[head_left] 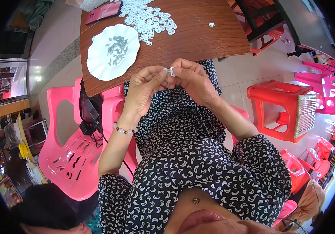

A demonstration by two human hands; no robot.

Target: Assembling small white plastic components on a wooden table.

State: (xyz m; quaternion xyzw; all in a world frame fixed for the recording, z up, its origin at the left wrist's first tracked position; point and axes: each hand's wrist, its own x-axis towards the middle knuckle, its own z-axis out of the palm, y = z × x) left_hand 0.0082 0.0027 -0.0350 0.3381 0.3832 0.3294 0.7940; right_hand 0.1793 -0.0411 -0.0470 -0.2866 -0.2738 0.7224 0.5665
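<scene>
Clearly, both hands meet just below the near edge of the brown bench (198, 35), and all places below are told from this bench. The left hand (144, 91) and the right hand (192, 80) are closed narrowly, fingertips pressed together around one small white plastic ring piece (171, 71), which sits between thumb and first fingers of both hands, above the lap and just off the bench edge. It seems a small metal part is at the piece also, but this is too small to tell. The piece looks very light and stiff, with a smooth surface, so I judge it can slip or jump away if the pinch is loose; a hold by the fingertips on its outer rim, with gentle pressure, should suit it best. It is probably not fragile, yet it is so small that it would be hard to find once dropped. On the bench, at its far side, lies a heap of white plastic pieces (150, 18) of the same kind, loose and touching each other. Nearer, at the bench's left part, stands a white scalloped plate (97, 64) holding many tiny grey metal bits (116, 47). A red flat case (103, 12) lies at the far left corner. Beside the bench's left edge stands a pink plastic chair (71, 156).
</scene>
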